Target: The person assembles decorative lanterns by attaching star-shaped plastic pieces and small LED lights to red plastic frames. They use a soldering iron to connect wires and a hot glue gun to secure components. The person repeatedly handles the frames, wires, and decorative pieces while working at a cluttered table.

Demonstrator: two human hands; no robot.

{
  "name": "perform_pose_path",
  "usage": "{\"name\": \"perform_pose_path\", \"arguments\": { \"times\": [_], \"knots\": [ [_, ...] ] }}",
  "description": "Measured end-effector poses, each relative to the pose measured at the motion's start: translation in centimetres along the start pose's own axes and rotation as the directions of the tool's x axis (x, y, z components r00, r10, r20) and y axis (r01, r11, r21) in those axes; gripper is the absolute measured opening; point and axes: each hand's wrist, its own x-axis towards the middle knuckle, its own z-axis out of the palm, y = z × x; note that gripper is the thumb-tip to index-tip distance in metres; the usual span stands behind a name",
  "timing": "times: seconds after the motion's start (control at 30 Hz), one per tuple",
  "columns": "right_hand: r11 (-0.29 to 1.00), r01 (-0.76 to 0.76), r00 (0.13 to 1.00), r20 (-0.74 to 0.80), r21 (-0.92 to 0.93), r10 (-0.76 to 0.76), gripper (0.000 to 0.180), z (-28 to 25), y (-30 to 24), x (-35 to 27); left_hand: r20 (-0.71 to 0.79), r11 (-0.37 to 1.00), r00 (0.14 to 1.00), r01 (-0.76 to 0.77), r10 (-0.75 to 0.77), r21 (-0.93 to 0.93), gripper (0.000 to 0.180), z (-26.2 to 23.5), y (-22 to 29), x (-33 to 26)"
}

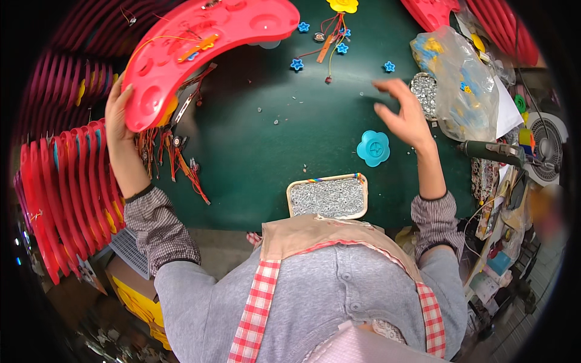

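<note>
1. Dark green worktop (290, 151): a flat, matt surface with small screws and bits scattered over it, carrying everything below.
2. Row of red crescent-shaped plastic shells (72, 193): stood on edge, packed close together at the near left; glossy, moulded, all of one form.
3. Red crescent-shaped plastic panel with round dimples (200, 48): raised and tilted above the far left of the worktop, with a yellow strip and thin wires on its face. The step in hand appears to be lifting this piece over for assembly; the next move would call for laying it flat within reach of both hands.
4. Clear plastic bag of small coloured parts (460, 85): crumpled and shiny, at the far right.
5. Rectangular tray of small silvery screws (328, 196): pale rim, filled level, at the near centre just in front of the person.
6. Bundle of red and orange wires (175, 157): loose and tangled, lying below the raised panel.
7. Left hand (118, 112): clenched on the lower end of the panel, thumb over its rim.
8. Right hand (405, 115): released, fingers spread and curled, holding nothing, hovering above the worktop.
9. Light blue flower-shaped plastic cap (373, 148): smooth, lying just near of the right hand.
10. Small blue star-shaped pieces (296, 63): scattered at the far centre.
</note>
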Motion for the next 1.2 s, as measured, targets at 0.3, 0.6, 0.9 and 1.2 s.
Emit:
{"name": "perform_pose_path", "arguments": {
  "times": [0.3, 0.6, 0.9, 1.2],
  "knots": [
    [0.871, 0.49, 0.869, 0.093, -0.032, -0.485, 0.054, 16.6, -8.8, 18.4, -0.004, 0.954, 0.967, -0.251, 0.254, -0.162, 0.042, 1.1, 3.3, -1.3],
    [0.823, 0.52, 0.831, 0.357, -0.229, -0.426, 0.06, 21.0, -11.0, 8.8, 0.03, 0.99, 0.99, -0.138, 0.138, -0.009, 0.049, 0.6, -1.7, 2.2],
    [0.982, 0.135, 0.973, -0.205, 0.135, -0.106, 0.022, 4.4, 0.1, 14.5, 0.017, 0.389, 0.804, -0.306, 0.594, 0.869, 0.048, -0.6, -9.0, 5.6],
    [0.872, -0.331, 0.936, -0.243, -0.36, 0.254, 0.091, 4.6, 7.6, 24.8, 0.726, 0.454, 0.588, -0.788, 0.357, 0.415, 0.032, 24.7, -6.7, -6.7]
  ]
}}
